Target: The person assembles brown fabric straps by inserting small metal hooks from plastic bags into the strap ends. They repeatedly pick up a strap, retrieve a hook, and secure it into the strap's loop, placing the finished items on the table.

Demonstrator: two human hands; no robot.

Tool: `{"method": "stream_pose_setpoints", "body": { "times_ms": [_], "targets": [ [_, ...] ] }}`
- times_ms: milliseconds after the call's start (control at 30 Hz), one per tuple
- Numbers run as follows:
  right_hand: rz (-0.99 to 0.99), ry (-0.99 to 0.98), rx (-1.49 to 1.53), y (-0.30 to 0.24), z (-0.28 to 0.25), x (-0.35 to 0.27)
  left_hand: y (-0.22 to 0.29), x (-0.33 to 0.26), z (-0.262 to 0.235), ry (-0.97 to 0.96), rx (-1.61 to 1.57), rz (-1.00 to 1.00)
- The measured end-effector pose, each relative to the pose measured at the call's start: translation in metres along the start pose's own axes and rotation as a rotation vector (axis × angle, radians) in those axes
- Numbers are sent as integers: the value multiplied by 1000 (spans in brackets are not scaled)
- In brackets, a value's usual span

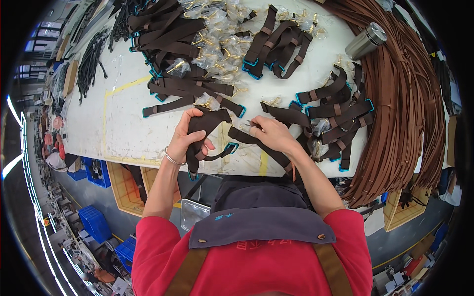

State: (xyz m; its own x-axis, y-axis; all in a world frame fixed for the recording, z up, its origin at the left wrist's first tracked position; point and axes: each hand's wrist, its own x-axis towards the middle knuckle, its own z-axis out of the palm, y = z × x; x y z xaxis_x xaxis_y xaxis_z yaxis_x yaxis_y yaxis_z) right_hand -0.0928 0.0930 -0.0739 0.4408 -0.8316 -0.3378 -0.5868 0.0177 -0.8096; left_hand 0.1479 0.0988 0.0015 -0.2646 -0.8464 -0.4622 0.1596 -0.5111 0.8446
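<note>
My left hand (189,134) is closed around a dark brown webbing strap (211,121), with the thumb lying across it. Below the fingers, part of the strap hangs at the table's front edge, and blue buckles show near it. To the right, my right hand (272,134) is pinched closed with the fingertips pointing left. Something small and greyish shows at its fingertips, too small to name. Under that hand another brown strap (259,143) lies on the white table (128,133), running toward the front edge. A gap separates my two hands.
Brown straps with blue buckles lie heaped at the back (173,39) and right (340,113). Gold-coloured hooks in clear plastic (217,49) sit among them. Long brown strips (395,123) and a steel flask (366,41) are at the right. Crates (123,187) stand below the table.
</note>
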Motion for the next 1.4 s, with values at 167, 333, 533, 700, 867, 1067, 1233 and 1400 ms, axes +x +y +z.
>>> {"method": "stream_pose_setpoints", "body": {
  "times_ms": [167, 333, 533, 700, 867, 1067, 1233, 1400],
  "targets": [
    [-1, 32, -61, -22, 8, 5, -3, -2, 1, -19, -38, 44],
    [-30, 11, -140, -27, 23, 20, -5, 0, 4, -31, -57, 53],
    [-150, -45, 279, -16, 14, 10, -4, -1, 4, -40, -57, 62],
    [64, -287, 577, -30, 13, 13, -5, -3, 8, -44, -20, 51],
    [-13, -245, 467, -29, 22, 14, -3, -4, 8, -74, 3, 58],
    [2, -194, 595, -4, -3, -32, 36, -8, 24, -198, 43, 124],
    [131, -157, 601, 11, -34, -87, 92, 45, 63, -469, 141, 304],
    [235, 39, 769, 23, -33, -132, 129, 174, 131, -501, 566, 465]
  ]
}}
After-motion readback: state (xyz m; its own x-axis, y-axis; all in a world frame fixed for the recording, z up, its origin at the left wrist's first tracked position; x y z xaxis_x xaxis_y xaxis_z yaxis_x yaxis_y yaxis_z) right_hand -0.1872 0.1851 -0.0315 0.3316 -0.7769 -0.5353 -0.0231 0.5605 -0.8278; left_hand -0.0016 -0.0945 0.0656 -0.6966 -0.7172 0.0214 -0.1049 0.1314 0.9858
